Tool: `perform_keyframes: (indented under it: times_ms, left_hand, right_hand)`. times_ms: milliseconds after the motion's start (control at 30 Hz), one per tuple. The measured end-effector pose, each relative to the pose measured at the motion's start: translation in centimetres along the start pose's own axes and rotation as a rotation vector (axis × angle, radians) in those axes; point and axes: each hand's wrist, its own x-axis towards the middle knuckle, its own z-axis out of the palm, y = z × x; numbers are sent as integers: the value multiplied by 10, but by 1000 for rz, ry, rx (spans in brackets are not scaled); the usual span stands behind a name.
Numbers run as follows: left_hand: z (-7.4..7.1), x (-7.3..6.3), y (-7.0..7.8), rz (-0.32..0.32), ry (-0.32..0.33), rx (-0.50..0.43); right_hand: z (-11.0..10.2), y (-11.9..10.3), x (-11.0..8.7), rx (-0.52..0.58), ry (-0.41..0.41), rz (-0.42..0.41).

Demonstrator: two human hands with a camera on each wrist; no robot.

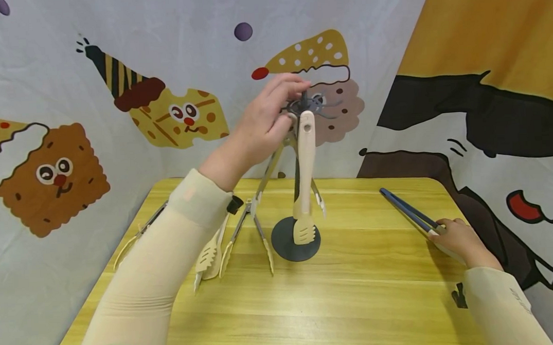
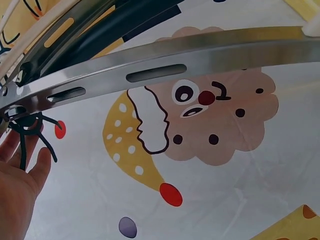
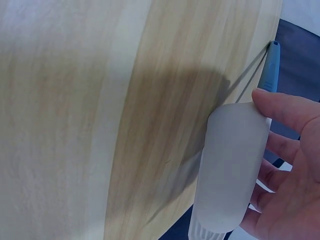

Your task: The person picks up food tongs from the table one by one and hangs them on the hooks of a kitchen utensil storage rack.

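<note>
A person's left hand (image 1: 273, 113) grips the hooked top of an upright utensil stand (image 1: 283, 244) on the tabletop (image 1: 370, 292). Well apart to the right, the right hand (image 1: 457, 242), the nearer one, pinches a blue-handled utensil (image 3: 235, 165) by its pale head at the right edge; its long axis slants, handle end pointing away and leftward.

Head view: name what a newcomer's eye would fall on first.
Probably the utensil stand in the middle of the table, hung with kitchen tools, its top gripped by the left hand. Next, likely, the cartoon-food backdrop behind the table, with its grinning faces and party hats. Then the blue-and-white tongs held in the right hand at the table's right side.
</note>
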Motion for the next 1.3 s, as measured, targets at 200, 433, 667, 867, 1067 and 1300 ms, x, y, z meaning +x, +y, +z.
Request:
perform_keyframes:
  times_ms: [200, 433, 667, 867, 1067, 1300]
  left_hand:
    - [2, 1, 0, 8, 1, 4]
    - [4, 1, -1, 18, 8, -9]
    - [5, 1, 0, -1, 2, -5]
    - [6, 2, 0, -8, 2, -15]
    - [6, 1, -1, -8, 15, -32]
    - [5, 0, -3, -4, 25, -35]
  right_hand:
    - [0, 0, 0, 10, -5, 9]
    - [0, 0, -1, 4, -24, 14]
    - [2, 0, -3, 5, -25, 30]
    - [4, -3, -6, 20, 13, 32]
    - [7, -5, -7, 52, 49, 19]
    - [6, -17, -9, 121, 114, 4]
